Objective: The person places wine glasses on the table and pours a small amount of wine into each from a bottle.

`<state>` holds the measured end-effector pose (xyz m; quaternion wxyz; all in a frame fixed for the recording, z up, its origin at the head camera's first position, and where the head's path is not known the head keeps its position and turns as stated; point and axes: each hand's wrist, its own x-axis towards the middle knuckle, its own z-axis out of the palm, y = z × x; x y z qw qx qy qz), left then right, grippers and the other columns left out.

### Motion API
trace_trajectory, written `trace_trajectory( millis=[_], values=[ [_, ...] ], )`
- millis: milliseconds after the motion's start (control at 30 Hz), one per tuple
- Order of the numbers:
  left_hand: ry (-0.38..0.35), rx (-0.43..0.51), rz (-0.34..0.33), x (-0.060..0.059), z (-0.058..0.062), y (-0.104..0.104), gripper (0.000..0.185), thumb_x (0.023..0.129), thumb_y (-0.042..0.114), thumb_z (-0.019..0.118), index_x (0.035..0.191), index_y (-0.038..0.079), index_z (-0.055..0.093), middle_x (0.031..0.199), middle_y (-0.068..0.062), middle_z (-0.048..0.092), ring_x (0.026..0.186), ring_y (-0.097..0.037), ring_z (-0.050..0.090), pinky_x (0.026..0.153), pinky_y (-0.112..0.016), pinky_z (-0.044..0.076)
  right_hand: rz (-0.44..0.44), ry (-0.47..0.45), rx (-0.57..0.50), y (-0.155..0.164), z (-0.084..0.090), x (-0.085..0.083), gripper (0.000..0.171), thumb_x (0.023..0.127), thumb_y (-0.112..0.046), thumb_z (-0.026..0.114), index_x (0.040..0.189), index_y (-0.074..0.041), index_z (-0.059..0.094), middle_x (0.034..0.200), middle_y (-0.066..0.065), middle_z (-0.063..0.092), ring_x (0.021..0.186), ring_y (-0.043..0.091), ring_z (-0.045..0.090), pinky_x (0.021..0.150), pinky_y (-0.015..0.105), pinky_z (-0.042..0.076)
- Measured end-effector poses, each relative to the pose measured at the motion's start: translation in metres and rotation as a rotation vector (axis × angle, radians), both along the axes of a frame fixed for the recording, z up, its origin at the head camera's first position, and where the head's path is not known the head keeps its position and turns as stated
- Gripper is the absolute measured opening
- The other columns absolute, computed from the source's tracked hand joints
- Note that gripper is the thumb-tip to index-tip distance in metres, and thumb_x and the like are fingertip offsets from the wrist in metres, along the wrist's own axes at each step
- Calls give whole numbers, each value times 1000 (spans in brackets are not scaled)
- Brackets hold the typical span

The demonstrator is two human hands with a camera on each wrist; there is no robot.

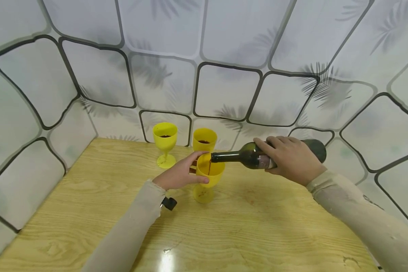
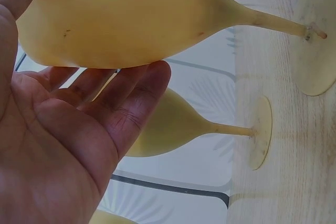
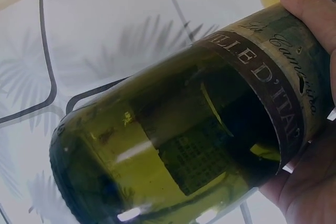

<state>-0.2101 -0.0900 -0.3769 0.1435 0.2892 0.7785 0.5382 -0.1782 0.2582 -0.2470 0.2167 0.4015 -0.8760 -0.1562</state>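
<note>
My right hand grips a dark green wine bottle around its labelled body, tilted nearly level with the neck toward the left. From its mouth a thin dark stream falls into a yellow goblet that stands on the table. My left hand holds that goblet by the bowl, thumb on the near side and fingers behind. In the left wrist view the fingers lie against the bowl. The bottle's base and printed label fill the right wrist view.
Two more yellow goblets, one at the back left and one just behind the held one, contain dark liquid. The wooden table meets a patterned wall close behind them. A small black object sits at the left wrist.
</note>
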Motion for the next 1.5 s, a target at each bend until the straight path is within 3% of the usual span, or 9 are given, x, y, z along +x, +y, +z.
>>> trace_trajectory(
  millis=[1500],
  values=[
    [9,-12,5,1,0,-1,95,89,46,82,163,25,27,147,1,53,134,-23,52,112,-45,46,43,57,-5,-3,-6,-4,97,67,-40,98,146,-6,53,110,21,65,99,39,68,84,54,57]
  ],
)
